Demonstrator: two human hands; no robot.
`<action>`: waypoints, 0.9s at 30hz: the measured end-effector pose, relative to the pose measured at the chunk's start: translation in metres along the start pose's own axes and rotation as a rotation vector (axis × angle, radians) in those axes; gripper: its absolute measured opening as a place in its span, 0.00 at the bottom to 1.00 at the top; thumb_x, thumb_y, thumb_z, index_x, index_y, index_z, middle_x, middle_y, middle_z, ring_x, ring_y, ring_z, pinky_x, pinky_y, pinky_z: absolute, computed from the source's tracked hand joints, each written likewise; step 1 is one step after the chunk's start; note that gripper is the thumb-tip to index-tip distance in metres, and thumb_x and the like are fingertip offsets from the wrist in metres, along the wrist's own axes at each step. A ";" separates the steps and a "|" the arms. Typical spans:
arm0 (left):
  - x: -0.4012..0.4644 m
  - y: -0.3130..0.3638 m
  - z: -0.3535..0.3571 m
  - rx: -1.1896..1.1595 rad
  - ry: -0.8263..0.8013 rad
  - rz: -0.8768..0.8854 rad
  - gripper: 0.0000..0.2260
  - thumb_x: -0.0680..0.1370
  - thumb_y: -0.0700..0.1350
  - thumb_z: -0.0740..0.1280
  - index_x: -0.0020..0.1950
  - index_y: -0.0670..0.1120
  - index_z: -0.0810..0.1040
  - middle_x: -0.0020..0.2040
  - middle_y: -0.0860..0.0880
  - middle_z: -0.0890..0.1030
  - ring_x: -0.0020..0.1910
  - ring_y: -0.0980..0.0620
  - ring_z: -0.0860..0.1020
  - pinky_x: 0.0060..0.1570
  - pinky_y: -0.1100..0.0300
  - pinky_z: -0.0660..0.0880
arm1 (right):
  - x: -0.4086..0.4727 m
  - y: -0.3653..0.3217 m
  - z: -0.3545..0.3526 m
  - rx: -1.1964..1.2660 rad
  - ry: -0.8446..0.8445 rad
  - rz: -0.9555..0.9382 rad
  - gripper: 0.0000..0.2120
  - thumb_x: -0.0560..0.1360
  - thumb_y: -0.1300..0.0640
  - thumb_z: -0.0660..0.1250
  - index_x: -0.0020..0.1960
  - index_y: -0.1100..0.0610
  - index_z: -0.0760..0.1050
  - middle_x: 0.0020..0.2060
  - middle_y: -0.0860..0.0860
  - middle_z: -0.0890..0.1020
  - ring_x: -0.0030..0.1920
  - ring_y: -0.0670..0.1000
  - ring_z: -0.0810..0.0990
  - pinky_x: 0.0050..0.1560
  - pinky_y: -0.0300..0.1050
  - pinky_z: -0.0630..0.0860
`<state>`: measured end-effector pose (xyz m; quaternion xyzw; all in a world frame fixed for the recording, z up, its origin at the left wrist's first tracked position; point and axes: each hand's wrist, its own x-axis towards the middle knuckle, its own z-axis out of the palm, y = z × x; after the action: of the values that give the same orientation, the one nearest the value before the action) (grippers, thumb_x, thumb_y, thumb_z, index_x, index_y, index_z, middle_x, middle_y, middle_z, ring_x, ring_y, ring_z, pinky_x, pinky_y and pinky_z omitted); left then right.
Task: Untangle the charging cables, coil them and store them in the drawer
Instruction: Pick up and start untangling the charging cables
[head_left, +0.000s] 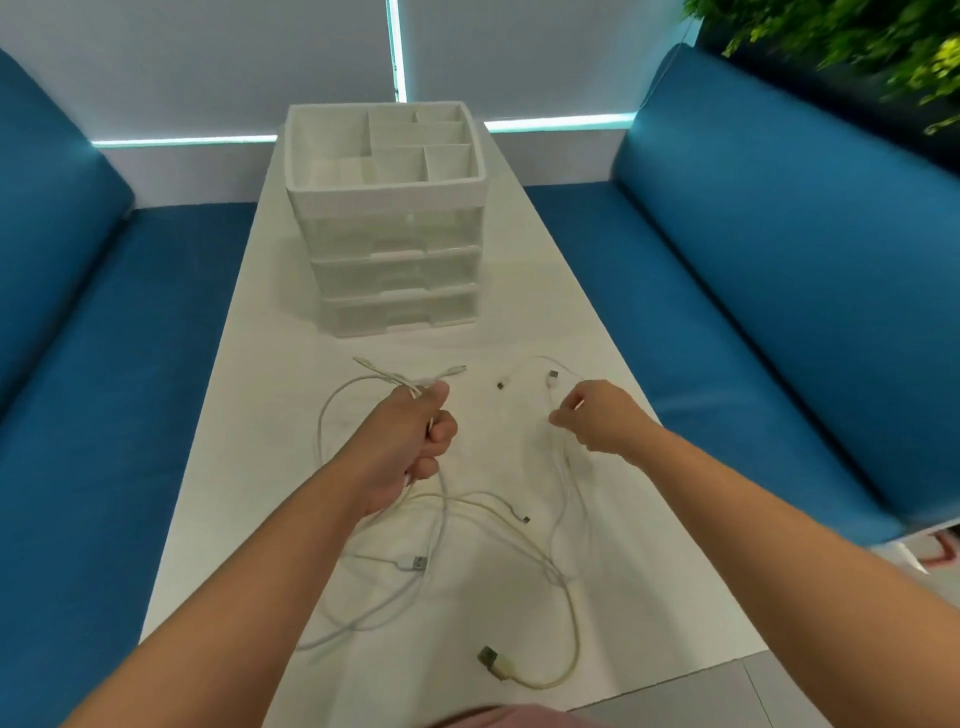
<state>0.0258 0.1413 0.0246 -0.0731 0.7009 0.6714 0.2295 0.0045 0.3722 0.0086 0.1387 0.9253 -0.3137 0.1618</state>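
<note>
Several white charging cables (467, 525) lie tangled on the white table (639, 587), with loose plugs scattered around. My left hand (410, 441) is closed around a bunch of cable strands; their plug ends (452, 370) stick out beyond my fingers. My right hand (597, 415) pinches a thin white cable (563, 467) that hangs down to the table. A yellowish cable with a USB plug (491, 661) rests near the front edge. The white drawer unit (395, 280) stands behind the cables, its three clear drawers closed.
The drawer unit has an open compartment tray (384, 150) on top. Blue bench cushions (779, 322) run along both sides of the narrow table. A green plant (857, 47) is at the top right.
</note>
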 end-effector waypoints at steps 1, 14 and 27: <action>0.001 0.000 0.003 0.015 -0.011 0.010 0.10 0.84 0.51 0.57 0.46 0.47 0.65 0.31 0.49 0.64 0.26 0.54 0.55 0.27 0.61 0.54 | -0.001 0.013 0.009 -0.081 -0.013 0.043 0.18 0.77 0.52 0.66 0.58 0.66 0.75 0.49 0.60 0.80 0.43 0.54 0.75 0.45 0.46 0.72; -0.001 -0.034 0.021 0.039 0.011 0.010 0.14 0.83 0.53 0.60 0.51 0.43 0.75 0.28 0.49 0.73 0.24 0.55 0.66 0.23 0.63 0.63 | 0.006 0.028 0.060 0.061 0.080 0.028 0.12 0.76 0.62 0.61 0.34 0.61 0.69 0.32 0.56 0.75 0.31 0.50 0.71 0.32 0.41 0.68; 0.004 -0.037 0.024 -0.055 0.057 -0.051 0.14 0.83 0.53 0.60 0.55 0.43 0.77 0.54 0.47 0.82 0.45 0.50 0.83 0.35 0.59 0.77 | 0.003 -0.016 0.068 0.559 -0.006 0.033 0.09 0.74 0.58 0.68 0.50 0.63 0.75 0.43 0.54 0.78 0.40 0.52 0.77 0.42 0.47 0.77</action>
<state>0.0430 0.1619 -0.0101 -0.1162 0.6861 0.6822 0.2244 0.0110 0.3176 -0.0353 0.1921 0.8000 -0.5546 0.1251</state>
